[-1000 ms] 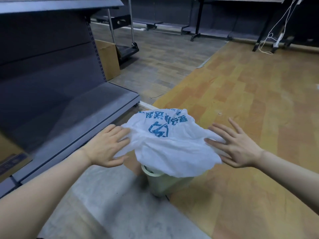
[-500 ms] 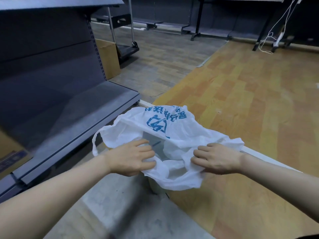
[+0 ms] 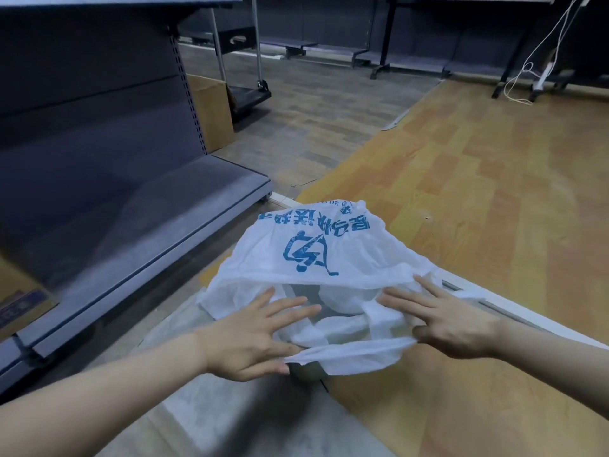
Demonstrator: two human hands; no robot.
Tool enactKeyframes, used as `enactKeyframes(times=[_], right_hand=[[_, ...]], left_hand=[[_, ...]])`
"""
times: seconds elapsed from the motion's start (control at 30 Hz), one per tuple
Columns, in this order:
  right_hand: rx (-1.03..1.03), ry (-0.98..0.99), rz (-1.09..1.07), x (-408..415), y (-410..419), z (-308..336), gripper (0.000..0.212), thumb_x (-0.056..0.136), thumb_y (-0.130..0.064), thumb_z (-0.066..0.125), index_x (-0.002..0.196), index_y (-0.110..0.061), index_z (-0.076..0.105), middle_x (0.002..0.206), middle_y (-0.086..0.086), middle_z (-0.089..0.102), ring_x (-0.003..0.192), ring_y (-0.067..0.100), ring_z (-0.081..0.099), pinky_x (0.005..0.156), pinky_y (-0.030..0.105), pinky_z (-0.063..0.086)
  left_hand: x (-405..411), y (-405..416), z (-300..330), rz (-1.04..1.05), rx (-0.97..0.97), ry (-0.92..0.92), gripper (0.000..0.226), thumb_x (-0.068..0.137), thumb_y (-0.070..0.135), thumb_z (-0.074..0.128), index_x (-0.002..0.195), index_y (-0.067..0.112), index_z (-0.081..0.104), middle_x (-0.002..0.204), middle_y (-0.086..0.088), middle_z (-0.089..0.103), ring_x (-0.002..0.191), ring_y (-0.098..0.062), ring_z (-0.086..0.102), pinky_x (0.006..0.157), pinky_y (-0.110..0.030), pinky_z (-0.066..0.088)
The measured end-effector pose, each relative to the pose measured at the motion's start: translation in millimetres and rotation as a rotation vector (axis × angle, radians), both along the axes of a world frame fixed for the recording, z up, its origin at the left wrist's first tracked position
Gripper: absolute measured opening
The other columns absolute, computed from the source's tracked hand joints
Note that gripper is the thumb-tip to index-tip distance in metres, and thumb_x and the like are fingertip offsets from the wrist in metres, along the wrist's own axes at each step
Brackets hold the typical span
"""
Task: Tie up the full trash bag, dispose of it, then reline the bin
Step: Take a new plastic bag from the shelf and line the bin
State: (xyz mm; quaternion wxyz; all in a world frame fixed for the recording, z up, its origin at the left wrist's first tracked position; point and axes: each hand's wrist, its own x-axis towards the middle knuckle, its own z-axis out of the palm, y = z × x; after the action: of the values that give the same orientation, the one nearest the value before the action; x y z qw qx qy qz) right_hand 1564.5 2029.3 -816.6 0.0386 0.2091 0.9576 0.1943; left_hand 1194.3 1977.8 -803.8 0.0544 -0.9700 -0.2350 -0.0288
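A white plastic bag (image 3: 346, 258) with blue print is spread over a small pale bin (image 3: 308, 374) on the floor; only a sliver of the bin shows under the bag's near edge. My left hand (image 3: 250, 338) lies on the bag's left side with its fingers straight and spread. My right hand (image 3: 451, 324) lies on the right side, fingers also straight and spread. The bag's near rim is stretched taut between my two thumbs, and its mouth gapes open between my hands.
A grey metal shelving unit (image 3: 131, 225) runs along the left, close to the bin. A cardboard box (image 3: 211, 110) and a platform trolley (image 3: 250, 94) stand behind it. White cables (image 3: 527, 77) hang at the far right. A white floor strip (image 3: 527, 318) runs behind my right hand.
My fingers, curled into the bag half a second ago, have straightened and spread. The bag's mouth is pulled wider and lower over the bin.
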Motion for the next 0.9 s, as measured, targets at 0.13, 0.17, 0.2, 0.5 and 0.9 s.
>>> enactKeyframes(times=[0.13,0.17,0.2,0.5,0.9], right_hand=[[-0.096,0.085,-0.01,10.4,7.9,2.1,0.041,0.092,-0.057,0.037,0.079,-0.019,0.045,0.141,0.024,0.041,0.131,0.033,0.04,0.104,0.056,0.027],[-0.108,0.126,-0.019,11.0,9.7,2.7,0.045,0.094,-0.058,0.027,0.083,-0.017,0.042,0.138,0.026,0.045,0.128,0.033,0.043,0.103,0.054,0.028],[-0.116,0.183,-0.043,10.1,11.0,3.9,0.047,0.094,-0.058,0.023,0.086,-0.016,0.042,0.135,0.027,0.048,0.124,0.034,0.045,0.1,0.053,0.03],[-0.463,0.719,-0.743,-34.0,18.8,31.6,0.091,0.076,-0.083,0.018,0.137,-0.023,0.047,0.153,0.008,0.033,0.141,0.023,0.034,0.106,0.036,0.032],[-0.791,0.615,-0.994,-55.1,60.5,28.8,0.115,0.071,-0.003,0.063,0.145,-0.046,-0.013,0.147,-0.005,-0.044,0.147,0.033,-0.015,0.117,0.05,0.02]], left_hand=[[6.0,-1.9,1.1,0.119,0.045,-0.276,0.037,0.101,0.042,0.017,0.091,0.017,0.042,0.124,-0.008,0.042,0.102,-0.02,0.053,0.088,-0.03,0.047],[7.0,2.6,3.8,0.173,0.053,-0.338,0.036,0.1,0.043,0.019,0.088,0.016,0.039,0.119,-0.006,0.042,0.094,-0.017,0.053,0.081,-0.021,0.042],[7.0,9.3,7.0,0.215,0.069,-0.379,0.036,0.099,0.045,0.022,0.089,0.015,0.039,0.116,-0.004,0.043,0.09,-0.015,0.051,0.077,-0.019,0.039],[-11.4,62.0,12.0,0.53,0.023,-0.294,0.096,0.055,0.078,0.048,0.134,0.025,0.035,0.131,0.0,0.028,0.126,-0.019,0.024,0.096,-0.047,0.04],[9.3,105.2,19.3,0.794,-0.27,-0.424,0.083,0.08,0.022,0.072,0.147,0.009,0.025,0.148,-0.004,0.029,0.137,-0.023,0.029,0.112,-0.03,0.026]])
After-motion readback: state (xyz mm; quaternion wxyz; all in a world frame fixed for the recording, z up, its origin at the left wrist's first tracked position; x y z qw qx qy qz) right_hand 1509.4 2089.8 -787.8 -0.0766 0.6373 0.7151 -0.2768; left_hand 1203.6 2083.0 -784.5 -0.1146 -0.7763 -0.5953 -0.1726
